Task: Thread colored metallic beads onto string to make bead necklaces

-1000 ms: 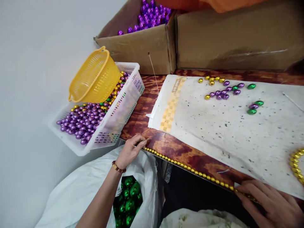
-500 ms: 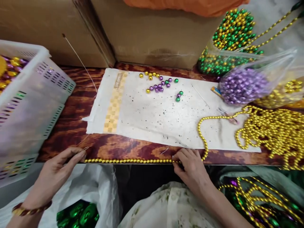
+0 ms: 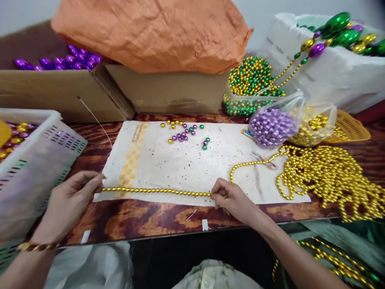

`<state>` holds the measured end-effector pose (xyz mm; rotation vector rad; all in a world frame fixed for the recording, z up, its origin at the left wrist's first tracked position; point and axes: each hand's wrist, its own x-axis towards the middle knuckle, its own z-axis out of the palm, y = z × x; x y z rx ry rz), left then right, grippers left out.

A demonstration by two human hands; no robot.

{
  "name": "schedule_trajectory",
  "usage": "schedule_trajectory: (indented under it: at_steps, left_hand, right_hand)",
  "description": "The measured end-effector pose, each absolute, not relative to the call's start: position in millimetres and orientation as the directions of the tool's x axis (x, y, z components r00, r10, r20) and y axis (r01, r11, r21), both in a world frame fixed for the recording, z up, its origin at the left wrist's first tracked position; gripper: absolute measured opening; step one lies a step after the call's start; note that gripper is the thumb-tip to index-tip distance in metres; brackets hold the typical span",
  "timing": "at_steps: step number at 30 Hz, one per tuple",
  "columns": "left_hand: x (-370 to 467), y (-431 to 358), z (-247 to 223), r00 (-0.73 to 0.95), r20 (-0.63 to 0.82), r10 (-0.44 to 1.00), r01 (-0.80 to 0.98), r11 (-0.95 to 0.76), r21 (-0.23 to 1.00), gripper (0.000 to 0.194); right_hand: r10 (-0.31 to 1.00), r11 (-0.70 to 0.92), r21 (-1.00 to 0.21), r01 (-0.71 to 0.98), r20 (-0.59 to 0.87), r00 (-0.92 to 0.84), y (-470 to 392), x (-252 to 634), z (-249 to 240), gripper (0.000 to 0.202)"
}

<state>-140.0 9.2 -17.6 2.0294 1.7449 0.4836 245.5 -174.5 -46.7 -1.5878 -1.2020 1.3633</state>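
Observation:
A gold bead string (image 3: 156,190) is stretched straight between my two hands, above the near edge of the white cloth (image 3: 186,168). My left hand (image 3: 75,192) pinches its end. My right hand (image 3: 230,196) grips it farther along, and from there the string curves back to a heap of gold bead strings (image 3: 325,172) on the right. Loose purple beads (image 3: 182,136), with gold and green ones, lie on the cloth. A small pair of scissors (image 3: 266,161) rests partly under the string. Two white marks, one of them a white tab (image 3: 205,224), show at the table's front edge.
A white plastic basket (image 3: 48,116) of beads stands at the left. Cardboard boxes (image 3: 168,92) and an orange sack (image 3: 156,32) line the back. Bags of purple beads (image 3: 270,126) and green-gold beads (image 3: 252,80) sit at the back right, near a yellow basket (image 3: 355,126).
Both hands have lifted the gold bead string off the table's front edge and moved it forward over the cloth. The camera view has tilted up, showing more of the back.

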Motion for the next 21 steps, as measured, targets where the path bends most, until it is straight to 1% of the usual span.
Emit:
schedule_trajectory:
  at_steps: [2, 3, 5, 6, 7, 8, 10, 12, 13, 15, 16, 18, 21]
  left_hand:
    - [-112.8, 15.7, -13.8, 0.214, -0.020, 0.977, 0.884, -0.185, 0.429, 0.032]
    - [-97.4, 14.6, -13.2, 0.256, 0.024, 0.966, 0.898, -0.247, 0.363, 0.034]
    - [-60.2, 3.9, -14.3, 0.368, 0.189, 0.910, 0.870, -0.409, 0.276, 0.038]
    - [-38.1, -4.9, -15.6, 0.446, 0.245, 0.861, 0.804, -0.506, 0.314, 0.039]
    - [-14.3, -15.0, -17.2, 0.511, 0.255, 0.821, 0.702, -0.570, 0.427, 0.038]
    - [10.4, -25.5, -18.7, 0.608, 0.203, 0.768, 0.580, -0.604, 0.547, 0.038]
    - [57.5, -43.6, -21.0, 0.750, 0.065, 0.658, 0.410, -0.540, 0.735, 0.044]
    - [94.9, -53.2, -22.0, 0.821, -0.043, 0.570, 0.316, -0.389, 0.865, 0.045]
    - [108.6, -54.2, -22.3, 0.840, -0.090, 0.534, 0.291, -0.306, 0.906, 0.044]
    - [125.7, -50.7, -22.8, 0.865, -0.165, 0.474, 0.281, -0.185, 0.942, 0.036]
    - [129.6, -47.5, -23.0, 0.872, -0.189, 0.452, 0.292, -0.169, 0.941, 0.031]
    - [130.1, -41.2, -22.4, 0.875, -0.213, 0.435, 0.330, -0.214, 0.919, 0.030]
    - [119.3, -35.8, -16.7, 0.857, -0.230, 0.461, 0.390, -0.289, 0.874, 0.033]
  right_hand:
    - [0.950, -0.300, -0.931, 0.207, -0.311, -0.022, -158.6, 256.2, -46.5, 0.006]
    - [0.950, -0.297, -0.933, 0.204, -0.310, -0.034, -151.5, 260.4, -46.4, 0.005]
    - [0.948, -0.298, -0.936, 0.187, -0.313, -0.054, -139.6, 266.5, -45.0, 0.005]
    - [0.949, -0.293, -0.940, 0.177, -0.308, -0.062, -134.9, 268.6, -43.4, 0.005]
    - [0.953, -0.281, -0.946, 0.165, -0.295, -0.068, -131.0, 270.3, -41.0, 0.005]
    - [0.959, -0.263, -0.953, 0.149, -0.275, -0.072, -127.6, 272.0, -38.0, 0.005]
    - [0.973, -0.208, -0.970, 0.127, -0.219, -0.077, -122.5, 276.4, -30.3, 0.007]
    - [0.986, -0.143, -0.975, 0.169, -0.156, -0.062, -119.4, 283.6, -21.8, 0.010]
    - [0.990, -0.115, -0.968, 0.222, -0.130, -0.053, -118.6, 288.3, -17.5, 0.011]
    - [0.995, -0.051, -0.931, 0.361, -0.079, -0.063, -118.4, 298.5, -9.3, 0.015]
    - [0.995, -0.008, -0.899, 0.437, -0.053, -0.090, -118.8, 303.6, -5.5, 0.016]
    - [0.986, 0.095, -0.798, 0.595, -0.009, -0.168, -120.0, 312.8, 1.5, 0.015]
    - [0.969, 0.208, -0.567, 0.797, 0.007, -0.248, -122.3, 325.5, 10.4, 0.010]
